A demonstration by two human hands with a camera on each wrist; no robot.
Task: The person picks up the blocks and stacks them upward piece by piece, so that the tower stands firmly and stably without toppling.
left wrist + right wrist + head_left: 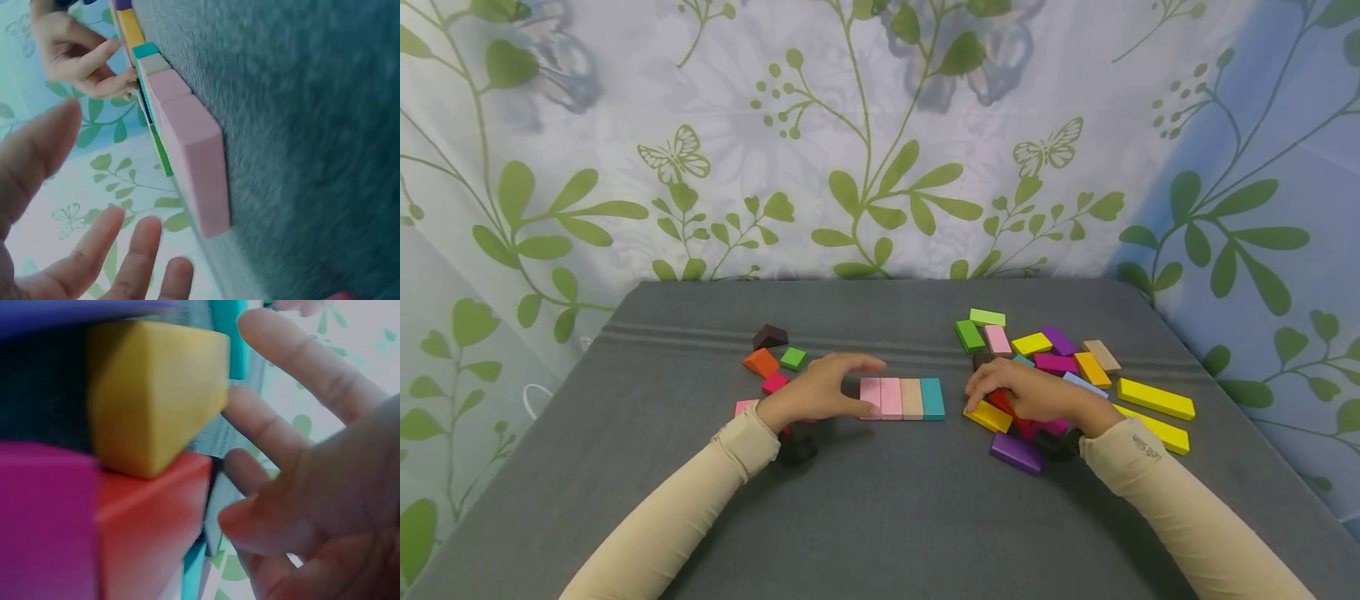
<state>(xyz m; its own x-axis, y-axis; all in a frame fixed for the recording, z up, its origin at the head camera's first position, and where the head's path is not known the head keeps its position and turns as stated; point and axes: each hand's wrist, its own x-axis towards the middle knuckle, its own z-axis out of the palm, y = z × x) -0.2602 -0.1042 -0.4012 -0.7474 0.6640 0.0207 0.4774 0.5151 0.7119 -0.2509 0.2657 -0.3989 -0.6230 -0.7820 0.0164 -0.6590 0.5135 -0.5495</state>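
My left hand (820, 387) is spread at the left end of a row of blocks lying side by side. Two pink blocks (891, 400) come first, then a beige block (912, 400) and a teal block (932, 400). In the left wrist view the thumb and fingers stand apart from the nearest pink block (200, 150), gripping nothing. Over the right-hand pile hovers my right hand (1033, 390), fingers loosely bent. Its fingertips come right up to an orange-yellow block (169, 387) in the right wrist view, with a red block (156, 519) just below.
More blocks surround the right hand, among them a purple block (1017, 453), a green block (970, 336) and long yellow blocks (1156, 398). Behind the left hand lie a dark brown block (770, 337), an orange block (762, 362) and a small green block (793, 358). A patterned curtain (880, 167) backs the grey table (880, 517).
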